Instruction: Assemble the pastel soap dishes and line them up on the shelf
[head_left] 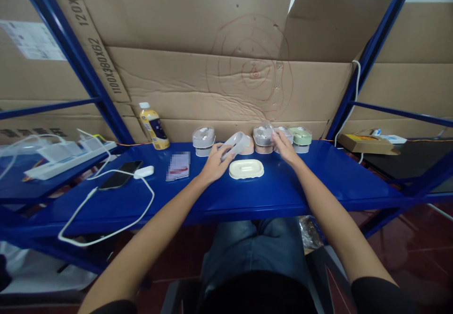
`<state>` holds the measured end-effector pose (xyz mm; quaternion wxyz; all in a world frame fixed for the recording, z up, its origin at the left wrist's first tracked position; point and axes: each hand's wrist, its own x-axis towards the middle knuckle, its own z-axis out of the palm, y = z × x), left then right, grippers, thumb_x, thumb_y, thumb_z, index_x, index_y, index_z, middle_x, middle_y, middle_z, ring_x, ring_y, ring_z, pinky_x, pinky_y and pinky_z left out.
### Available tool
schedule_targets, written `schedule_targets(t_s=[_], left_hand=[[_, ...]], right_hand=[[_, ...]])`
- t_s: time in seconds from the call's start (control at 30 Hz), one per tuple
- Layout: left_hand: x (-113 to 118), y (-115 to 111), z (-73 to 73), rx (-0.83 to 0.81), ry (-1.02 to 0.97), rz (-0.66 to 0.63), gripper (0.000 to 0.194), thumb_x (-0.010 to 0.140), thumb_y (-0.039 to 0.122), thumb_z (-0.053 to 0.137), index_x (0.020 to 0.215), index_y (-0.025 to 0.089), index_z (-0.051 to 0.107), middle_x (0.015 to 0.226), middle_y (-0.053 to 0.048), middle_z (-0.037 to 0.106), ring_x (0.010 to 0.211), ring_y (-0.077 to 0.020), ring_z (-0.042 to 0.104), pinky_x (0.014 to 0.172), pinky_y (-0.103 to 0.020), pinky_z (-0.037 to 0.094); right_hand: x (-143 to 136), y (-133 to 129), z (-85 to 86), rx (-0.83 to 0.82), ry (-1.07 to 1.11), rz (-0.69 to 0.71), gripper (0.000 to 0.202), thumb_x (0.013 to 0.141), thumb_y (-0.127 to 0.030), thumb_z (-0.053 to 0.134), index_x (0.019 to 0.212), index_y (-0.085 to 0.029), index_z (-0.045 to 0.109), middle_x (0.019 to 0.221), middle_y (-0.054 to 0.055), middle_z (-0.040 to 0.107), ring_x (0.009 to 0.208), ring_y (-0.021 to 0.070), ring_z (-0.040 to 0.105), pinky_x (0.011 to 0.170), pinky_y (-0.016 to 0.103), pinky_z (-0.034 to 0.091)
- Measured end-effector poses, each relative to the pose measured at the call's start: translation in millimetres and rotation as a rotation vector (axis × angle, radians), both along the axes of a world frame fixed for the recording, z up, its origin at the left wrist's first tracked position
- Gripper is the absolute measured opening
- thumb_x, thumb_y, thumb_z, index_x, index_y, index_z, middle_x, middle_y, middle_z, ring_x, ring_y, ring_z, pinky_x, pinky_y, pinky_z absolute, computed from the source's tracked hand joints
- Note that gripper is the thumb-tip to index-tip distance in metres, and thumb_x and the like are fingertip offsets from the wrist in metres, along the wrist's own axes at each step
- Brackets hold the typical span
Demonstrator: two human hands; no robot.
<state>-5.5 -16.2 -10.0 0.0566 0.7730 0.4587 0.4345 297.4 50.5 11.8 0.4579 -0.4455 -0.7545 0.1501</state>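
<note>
My left hand (216, 162) is closed round a grey oval ring-like part (236, 143), tilted above the blue table. A thin clear piece (268, 129) is pinched in the fingers of my right hand (283, 147), in front of the back row. A cream oval tray (247, 168) lies flat between my hands, nearer the front edge. Along the back stand a grey container with a clear lid (204, 140), a grey and pinkish one (262, 139) and a green one (300, 138). Behind the grey part sits a pinkish piece (247, 147), partly hidden.
A yellow bottle (155, 127) stands at the back left. Nearer are a blurred-out flat item (178, 166), a dark phone (121, 175) and a looping white cable (153, 195). Cardboard (170, 73) and blue posts (375, 52) border the table (339, 177).
</note>
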Motion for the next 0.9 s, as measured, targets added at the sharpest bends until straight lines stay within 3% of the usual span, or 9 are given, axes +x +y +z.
schedule_targets(t_s=[0.17, 0.33, 0.43, 0.53, 0.7, 0.9], left_hand=[[8.5, -8.2, -5.1, -0.065, 0.149, -0.169, 0.058, 0.095, 0.054, 0.062, 0.142, 0.022, 0.053, 0.137, -0.012, 0.054, 0.133, -0.0299, 0.054, 0.118, -0.047, 0.041], [21.7, -4.2, -14.9, -0.073, 0.115, -0.218, 0.092, 0.08, 0.055, 0.081, 0.153, 0.022, 0.035, 0.151, -0.017, 0.05, 0.14, -0.0369, 0.05, 0.118, -0.054, 0.04], [24.0, 1.7, -18.3, -0.111, 0.035, -0.201, 0.113, 0.069, 0.054, 0.09, 0.156, 0.02, 0.027, 0.152, -0.02, 0.049, 0.139, -0.0397, 0.052, 0.116, -0.056, 0.043], [25.6, 5.3, -19.3, -0.169, -0.023, -0.184, 0.121, 0.062, 0.054, 0.093, 0.157, 0.02, 0.025, 0.148, -0.021, 0.054, 0.135, -0.0405, 0.057, 0.113, -0.056, 0.046], [28.9, 4.1, -17.3, -0.233, -0.036, -0.191, 0.122, 0.06, 0.056, 0.094, 0.156, 0.021, 0.027, 0.141, -0.018, 0.061, 0.131, -0.04, 0.061, 0.109, -0.054, 0.05], [27.9, 5.9, -19.1, -0.198, 0.002, -0.203, 0.119, 0.059, 0.056, 0.095, 0.154, 0.021, 0.033, 0.146, -0.018, 0.056, 0.136, -0.0408, 0.055, 0.113, -0.056, 0.046]], right_hand=[[-8.2, -12.1, 6.0, -0.033, 0.086, 0.095, 0.06, 0.088, -0.065, 0.064, 0.131, -0.022, 0.063, 0.112, 0.01, 0.072, 0.103, 0.0277, 0.067, 0.093, 0.045, 0.056], [-16.4, -25.9, 7.9, -0.039, -0.08, 0.297, 0.067, 0.07, -0.051, 0.088, 0.126, -0.02, 0.069, 0.121, 0.01, 0.073, 0.107, 0.0282, 0.069, 0.098, 0.047, 0.054], [-18.5, -28.0, 6.6, -0.05, -0.132, 0.388, 0.072, 0.065, -0.048, 0.091, 0.128, -0.021, 0.069, 0.125, 0.011, 0.073, 0.114, 0.0291, 0.069, 0.101, 0.046, 0.054], [-22.6, -27.5, 3.1, -0.019, -0.197, 0.392, 0.078, 0.062, -0.048, 0.093, 0.131, -0.02, 0.069, 0.125, 0.012, 0.073, 0.114, 0.0297, 0.069, 0.1, 0.046, 0.055], [-35.8, -26.4, -5.2, 0.05, -0.293, 0.406, 0.082, 0.061, -0.048, 0.095, 0.133, -0.021, 0.068, 0.128, 0.012, 0.071, 0.118, 0.0312, 0.068, 0.105, 0.049, 0.052], [-42.5, -24.8, -10.0, 0.07, -0.366, 0.429, 0.084, 0.066, -0.049, 0.093, 0.14, -0.024, 0.064, 0.136, 0.013, 0.067, 0.127, 0.0337, 0.063, 0.11, 0.052, 0.048]])
